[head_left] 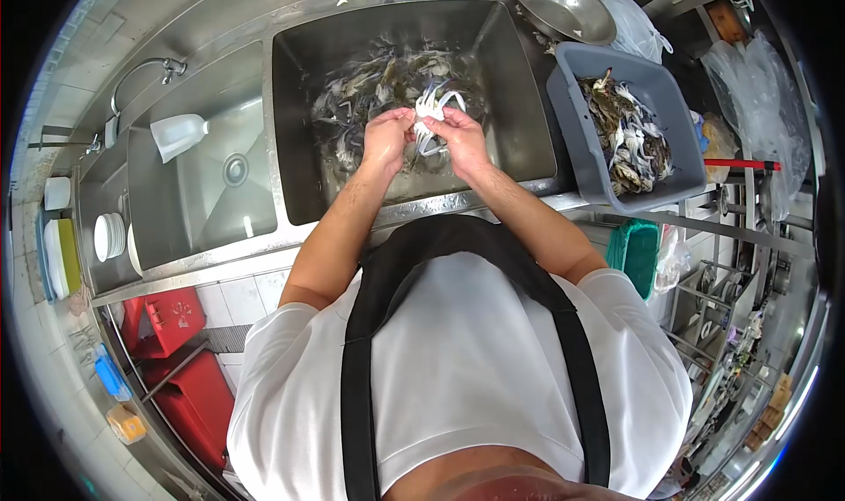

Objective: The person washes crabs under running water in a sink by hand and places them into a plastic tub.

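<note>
So there's one crab up in the air over the big sink basin, pale side showing, with its legs and claws poking out toward the far side. Both hands have it: the left hand pinches it on one side between thumb and fingers, and the right hand pinches the other side, thumb reaching in over the pale part. The hands are close together with the crab between them. Right below and beyond is a messy heap of other crabs sitting in water in the same basin.

Just to the right of the basin there's a grey tub, tilted in view, with a pile of more crabs in it. Behind that, a metal bowl sits next to a white plastic bag. Over on the left is a second sink with a white jug lying on its side in it, plus a curved faucet near the back. Further left are stacked white plates, and red bins are down below. The person's wearing a black apron over a white shirt.
</note>
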A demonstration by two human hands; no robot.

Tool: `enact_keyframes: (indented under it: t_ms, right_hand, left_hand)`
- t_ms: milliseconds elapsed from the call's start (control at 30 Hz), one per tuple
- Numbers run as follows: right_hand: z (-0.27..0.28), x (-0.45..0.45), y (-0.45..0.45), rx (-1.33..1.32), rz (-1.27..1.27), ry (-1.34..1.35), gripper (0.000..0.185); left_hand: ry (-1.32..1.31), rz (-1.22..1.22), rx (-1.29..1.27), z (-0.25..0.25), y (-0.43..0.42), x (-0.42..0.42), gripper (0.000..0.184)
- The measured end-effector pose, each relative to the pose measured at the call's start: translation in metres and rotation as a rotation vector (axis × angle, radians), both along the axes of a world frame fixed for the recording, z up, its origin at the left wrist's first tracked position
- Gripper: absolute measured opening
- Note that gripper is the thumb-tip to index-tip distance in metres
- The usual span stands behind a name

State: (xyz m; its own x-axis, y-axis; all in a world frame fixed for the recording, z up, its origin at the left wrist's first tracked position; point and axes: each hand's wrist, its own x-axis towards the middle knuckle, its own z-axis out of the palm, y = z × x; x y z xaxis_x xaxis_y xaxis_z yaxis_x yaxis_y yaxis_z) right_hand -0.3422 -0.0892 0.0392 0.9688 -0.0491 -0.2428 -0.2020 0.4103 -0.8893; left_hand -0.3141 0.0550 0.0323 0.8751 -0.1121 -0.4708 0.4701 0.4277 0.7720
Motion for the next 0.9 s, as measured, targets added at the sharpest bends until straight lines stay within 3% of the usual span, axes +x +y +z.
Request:
enact_keyframes:
  t_ms: [100,167,267,333,367,433,533,600,667,733,833,900]
  right_hand:
    - [-0.017,-0.004,-0.003,0.031,-0.055,-0.027,0.021]
    - [-0.016,-0.007,-0.004,0.021,-0.082,-0.051,0.021]
    - [0.000,-0.001,-0.013,0.102,-0.079,-0.116,0.019]
    - [-0.005,0.008,-0.026,-0.077,-0.084,-0.103,0.018]
    - [-0.017,0.015,-0.037,-0.074,-0.090,-0.111,0.018]
    - [-0.050,0.031,-0.061,-0.379,0.121,0.449,0.020]
    - [-0.032,0.032,-0.064,-0.245,0.175,0.440,0.023]
    - [-0.060,0.036,-0.063,-0.224,0.154,0.410,0.022]
    - [-0.063,0.044,-0.062,-0.275,0.114,0.402,0.021]
    - [-0.048,0.051,-0.058,-0.296,0.123,0.431,0.019]
    - [-0.044,0.063,-0.056,-0.215,0.091,0.436,0.017]
    - [-0.053,0.077,-0.056,-0.141,0.097,0.446,0.017]
  left_hand:
    - [0.130,0.053,-0.083,-0.012,-0.011,0.004,0.007]
    - [0.215,0.053,-0.270,-0.066,0.000,0.017,0.006]
    - [0.199,0.300,0.148,-0.095,0.015,0.020,0.006]
    - [-0.093,-0.057,1.028,-0.134,0.041,0.017,0.013]
    - [-0.139,-0.427,1.238,-0.188,0.059,0.027,0.016]
    - [-0.490,-1.115,1.608,-0.288,0.093,0.045,0.022]
    - [-0.627,-0.917,1.631,-0.186,0.043,0.101,0.029]
    - [-0.301,-0.475,1.277,-0.065,0.005,0.143,0.032]
    - [-0.397,-0.171,1.268,-0.041,-0.014,0.204,0.032]
    - [-0.406,0.013,1.468,-0.001,-0.033,0.244,0.042]
    - [-0.441,0.092,1.521,0.001,-0.050,0.294,0.052]
    - [-0.457,0.090,1.502,-0.018,-0.055,0.318,0.048]
